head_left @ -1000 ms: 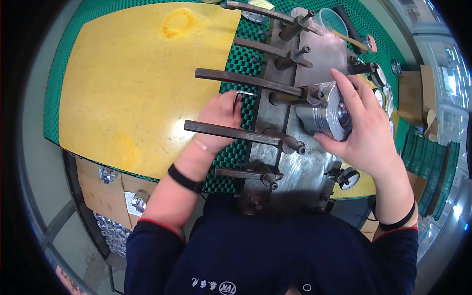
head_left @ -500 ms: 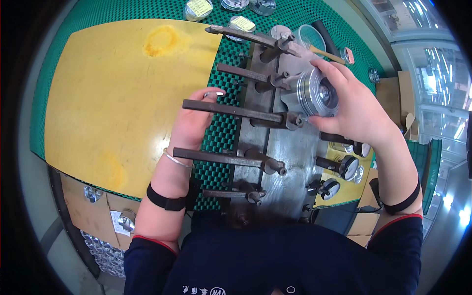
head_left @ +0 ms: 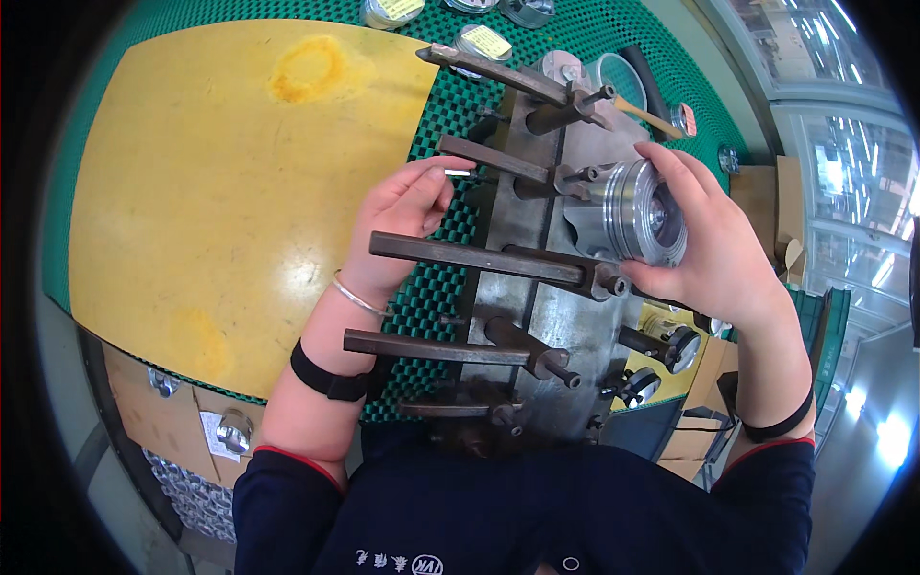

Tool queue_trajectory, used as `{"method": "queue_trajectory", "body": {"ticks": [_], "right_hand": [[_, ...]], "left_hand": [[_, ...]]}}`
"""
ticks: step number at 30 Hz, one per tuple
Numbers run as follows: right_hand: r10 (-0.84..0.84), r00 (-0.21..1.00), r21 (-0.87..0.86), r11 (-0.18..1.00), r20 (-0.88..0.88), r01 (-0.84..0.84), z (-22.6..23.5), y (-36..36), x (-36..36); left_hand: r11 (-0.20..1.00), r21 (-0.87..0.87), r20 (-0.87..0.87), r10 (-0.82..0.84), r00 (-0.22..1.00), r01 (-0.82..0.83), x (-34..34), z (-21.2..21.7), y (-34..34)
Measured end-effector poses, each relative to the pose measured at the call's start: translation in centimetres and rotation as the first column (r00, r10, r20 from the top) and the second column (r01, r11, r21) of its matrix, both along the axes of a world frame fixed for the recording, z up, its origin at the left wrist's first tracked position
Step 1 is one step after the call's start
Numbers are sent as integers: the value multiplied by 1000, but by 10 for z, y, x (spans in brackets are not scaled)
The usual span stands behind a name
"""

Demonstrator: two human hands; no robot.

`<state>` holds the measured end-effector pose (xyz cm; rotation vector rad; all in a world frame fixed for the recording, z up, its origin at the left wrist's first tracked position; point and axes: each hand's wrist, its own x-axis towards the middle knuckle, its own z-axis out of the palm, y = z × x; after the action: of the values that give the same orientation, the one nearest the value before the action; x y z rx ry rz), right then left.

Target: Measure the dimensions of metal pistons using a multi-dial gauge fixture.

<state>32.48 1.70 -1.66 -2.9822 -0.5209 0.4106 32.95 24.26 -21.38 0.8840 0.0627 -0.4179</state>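
Note:
A silver engine piston [head_left: 613, 213] with ring grooves lies on its side against the metal fixture block [head_left: 537, 302]. My right hand [head_left: 704, 220] grips it round the crown end, thumb below and fingers above. On the block's left side, my left hand [head_left: 412, 206] pinches a short, thin silver rod [head_left: 459, 172] between thumb and finger. The rod points right, at a small screw on the block's side; whether they touch I cannot tell. Just above it runs a dark steel clamp bar [head_left: 494, 156], and a longer bar [head_left: 470, 257] crosses below my left hand.
More clamp bars [head_left: 436, 347] stick out leftward from the block. Dial gauges [head_left: 682, 348] sit on its right. A yellow board [head_left: 220, 192] covers the left of the green mat [head_left: 422, 321]. Labelled pistons [head_left: 482, 44], a clear tub [head_left: 613, 72] and a wooden-handled tool [head_left: 649, 117] lie beyond.
My left hand has moved up and right, bringing the rod beside the second clamp bar, its fingers now in a clear pinch. My right hand keeps its hold on the piston. The view has shifted slightly.

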Motion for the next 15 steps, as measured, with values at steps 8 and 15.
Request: {"method": "queue_trajectory", "body": {"ticks": [8,15], "right_hand": [[7,998,-5,1000,-63,-7,6,4,1],[263,964,110,959,-22,-260,35,14,39]], "left_hand": [[997,50,36,-66,997,64,8,-10,5],[975,175,138,-163,977,138,11,-10,13]]}}
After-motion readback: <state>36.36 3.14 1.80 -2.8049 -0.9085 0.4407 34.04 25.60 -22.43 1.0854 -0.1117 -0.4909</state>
